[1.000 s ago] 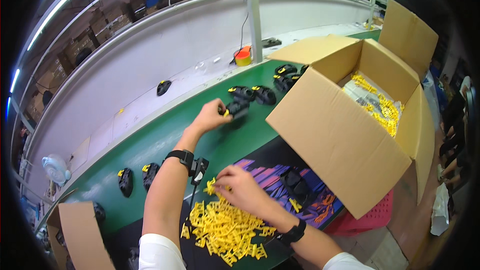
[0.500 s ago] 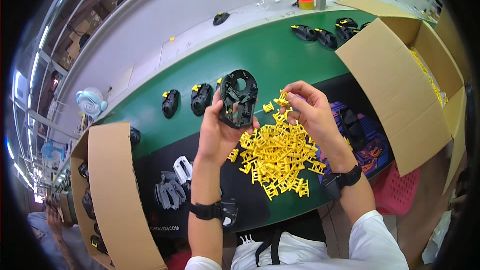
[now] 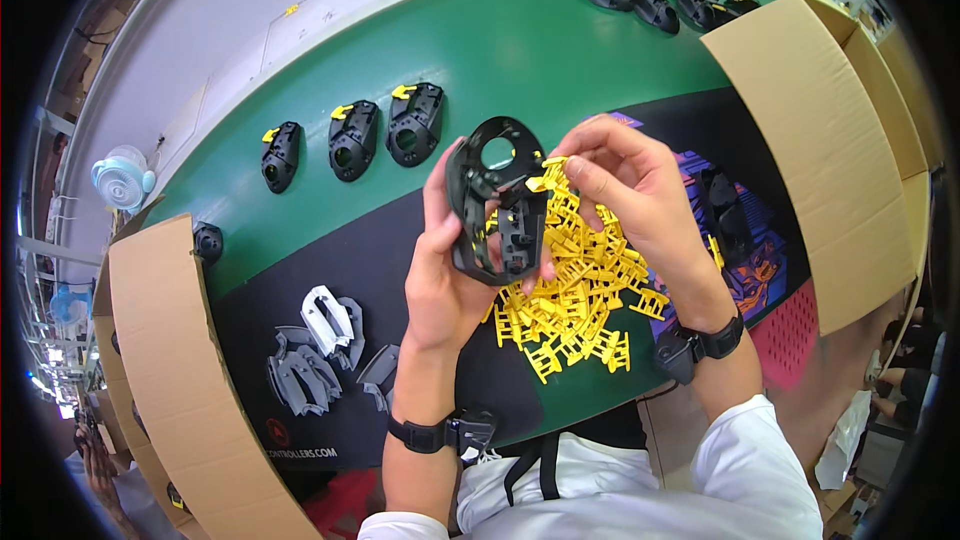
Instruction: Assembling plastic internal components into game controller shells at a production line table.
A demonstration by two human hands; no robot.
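My left hand is closed round a black plastic shell, whose hollow inner side with a round hole faces up. Pinched between the thumb and fingers of my right hand is a small yellow plastic clip, right at the shell's right edge; whether it touches the shell I cannot tell. Beneath both hands lies a heap of yellow clips on the dark mat. Each wrist wears a black strap with a small device.
Black shells with yellow clips stand in a row on the green table; several more shells lie at the far right. Grey and white parts sit left on the mat. Cardboard boxes flank me, left and right.
My right hand has brought the yellow clip from beside the shell to its right edge. The left hand has tilted the shell slightly. The whole view has shifted downward.
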